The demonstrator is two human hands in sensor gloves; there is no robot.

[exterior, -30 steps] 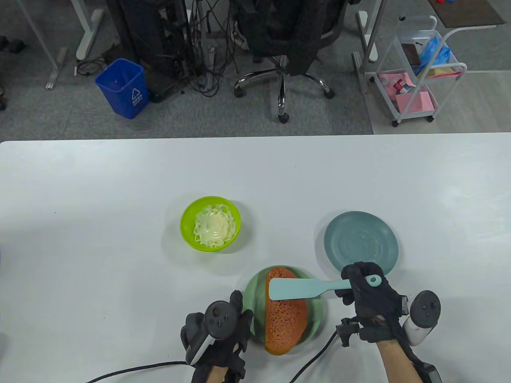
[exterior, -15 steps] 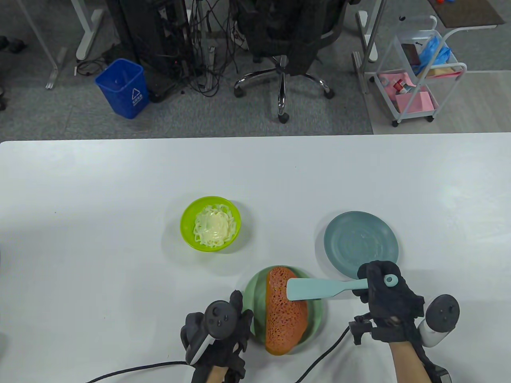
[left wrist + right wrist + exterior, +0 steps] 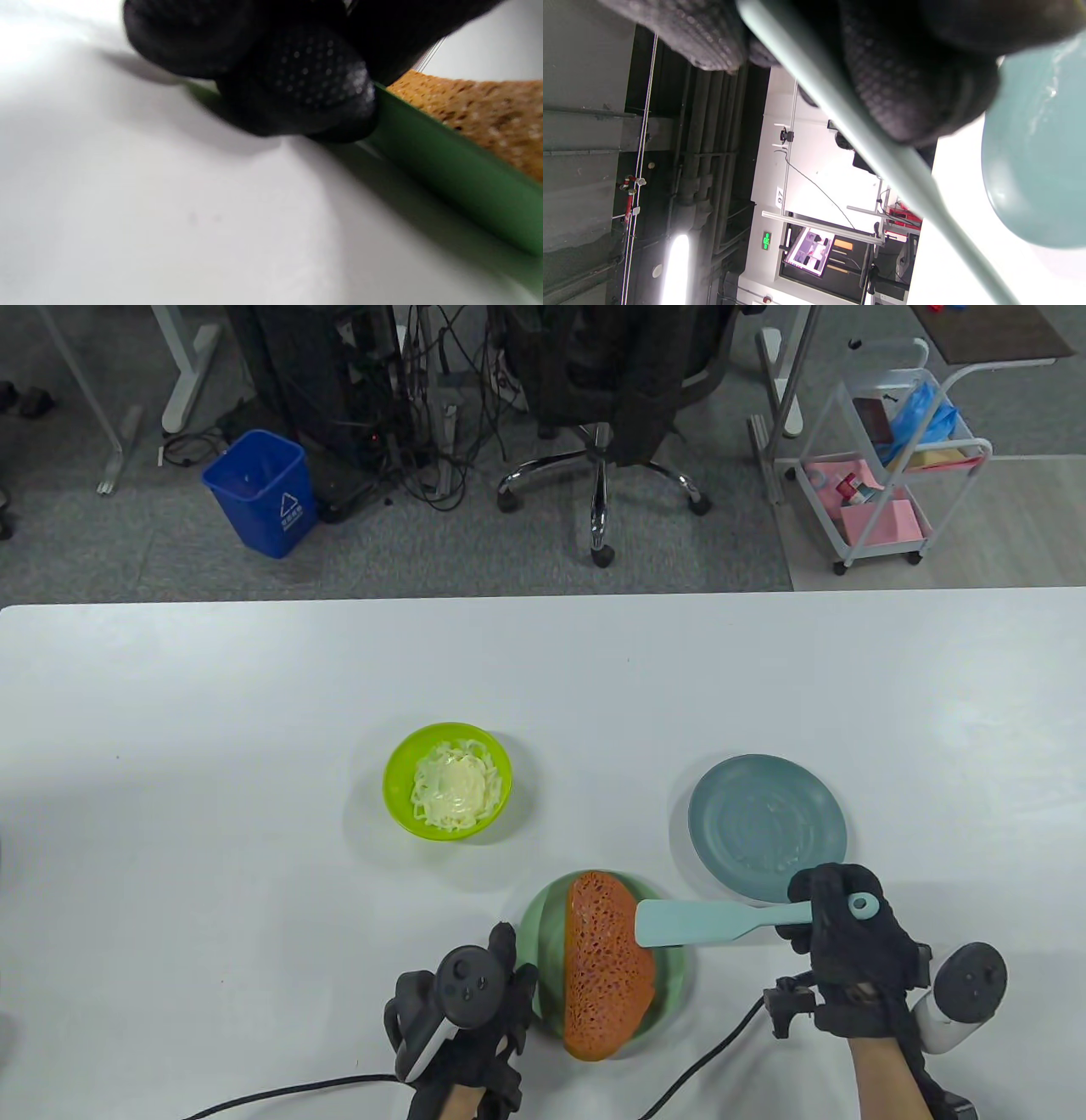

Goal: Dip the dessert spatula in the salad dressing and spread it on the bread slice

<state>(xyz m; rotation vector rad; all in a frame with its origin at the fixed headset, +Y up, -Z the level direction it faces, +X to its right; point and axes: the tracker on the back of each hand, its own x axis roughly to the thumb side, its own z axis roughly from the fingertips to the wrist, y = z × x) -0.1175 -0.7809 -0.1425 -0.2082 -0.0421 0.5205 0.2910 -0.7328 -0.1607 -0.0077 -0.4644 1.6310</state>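
The left hand (image 3: 462,1027) rests on the white surface (image 3: 212,857), its fingers (image 3: 297,84) curled against the rim of the green plate (image 3: 536,933) just to its right; whether they actually grip the rim or only press on it cannot be told. On that plate lies the bread slice (image 3: 604,967), brown and full of holes, so likely soft and crumbly: it probably wants a flat, light stroke, not a scraping one.

The right hand (image 3: 848,959), well to the right of the plate, grips the handle end of the dessert spatula (image 3: 704,920), fingers wrapped around it near the hole at its end. The tool points leftward from that hand, its pale teal blade hovering over the right edge of the bread. It looks light and fairly stiff, perhaps with some flex in the blade, and a hold far back on the handle seems enough.

Just beyond the right hand sits a grey-blue plate (image 3: 768,824). Farther from both hands, beyond and to the left of the bread, stands the lime-green bowl (image 3: 399,806) holding the creamy salad dressing (image 3: 454,791).
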